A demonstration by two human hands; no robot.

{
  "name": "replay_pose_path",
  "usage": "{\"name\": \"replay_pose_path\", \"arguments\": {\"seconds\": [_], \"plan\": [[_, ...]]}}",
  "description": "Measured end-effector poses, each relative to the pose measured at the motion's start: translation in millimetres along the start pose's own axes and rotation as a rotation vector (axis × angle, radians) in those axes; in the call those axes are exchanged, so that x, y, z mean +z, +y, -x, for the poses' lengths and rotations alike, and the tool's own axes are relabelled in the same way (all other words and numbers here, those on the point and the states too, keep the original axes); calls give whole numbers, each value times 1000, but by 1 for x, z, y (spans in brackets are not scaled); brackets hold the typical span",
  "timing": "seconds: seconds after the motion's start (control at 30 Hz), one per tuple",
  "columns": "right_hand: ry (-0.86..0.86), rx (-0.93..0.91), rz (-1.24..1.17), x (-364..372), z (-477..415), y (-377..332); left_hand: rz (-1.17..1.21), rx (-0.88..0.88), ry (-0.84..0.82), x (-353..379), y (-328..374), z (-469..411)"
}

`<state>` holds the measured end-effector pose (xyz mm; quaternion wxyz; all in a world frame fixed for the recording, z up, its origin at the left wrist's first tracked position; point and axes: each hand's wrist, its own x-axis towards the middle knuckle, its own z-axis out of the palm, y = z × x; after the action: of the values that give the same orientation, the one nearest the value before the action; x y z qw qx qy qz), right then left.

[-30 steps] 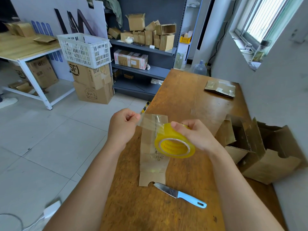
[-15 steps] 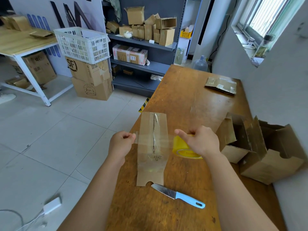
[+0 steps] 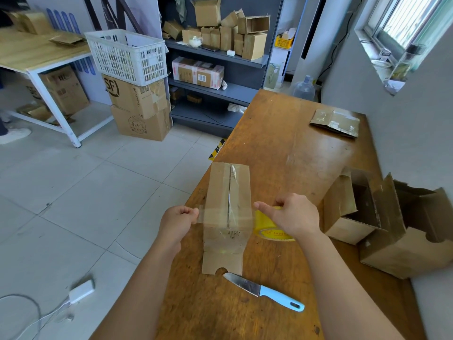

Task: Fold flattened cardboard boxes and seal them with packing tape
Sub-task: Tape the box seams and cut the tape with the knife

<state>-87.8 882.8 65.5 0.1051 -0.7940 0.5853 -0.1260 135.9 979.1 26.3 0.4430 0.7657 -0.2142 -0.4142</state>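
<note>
Lowered since a second ago, the roll [image 3: 266,223] is now held at table level just right of the box [image 3: 226,187], and a strip [image 3: 215,217] has been drawn out across the cardboard. The strip's free end is pinched by the left hand [image 3: 177,223] just off the box's left edge. The roll is gripped by the right hand [image 3: 294,217], thumb pointed left. Just past the box's near end a knife [image 3: 264,290] is laid on the table [image 3: 282,133], blade toward the box. Two open boxes [image 3: 382,229] are crowded near the roll's right, against the wall. A flat stack [image 3: 335,122] is left at the far end. The box is laid flat, long axis running away from the person, notched end nearest, seam lengthwise, and it is crossed squarely by the strip.
</note>
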Motion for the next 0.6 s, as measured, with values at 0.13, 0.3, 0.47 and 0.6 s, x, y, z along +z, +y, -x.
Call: {"name": "replay_pose_path", "arguments": {"seconds": [0.13,0.3,0.47,0.6], "plan": [[-25,5,14,0,-2,-1,-13,-10,-22,-1,1,-1],[-40,24,-7,2,-2,1,2,-21,-72,-6,2,0],[-47,21,26,5,-3,2,8,-42,-94,-6,-1,-1],[-74,42,33,18,-1,4,-4,-72,-99,-4,-12,0]]}}
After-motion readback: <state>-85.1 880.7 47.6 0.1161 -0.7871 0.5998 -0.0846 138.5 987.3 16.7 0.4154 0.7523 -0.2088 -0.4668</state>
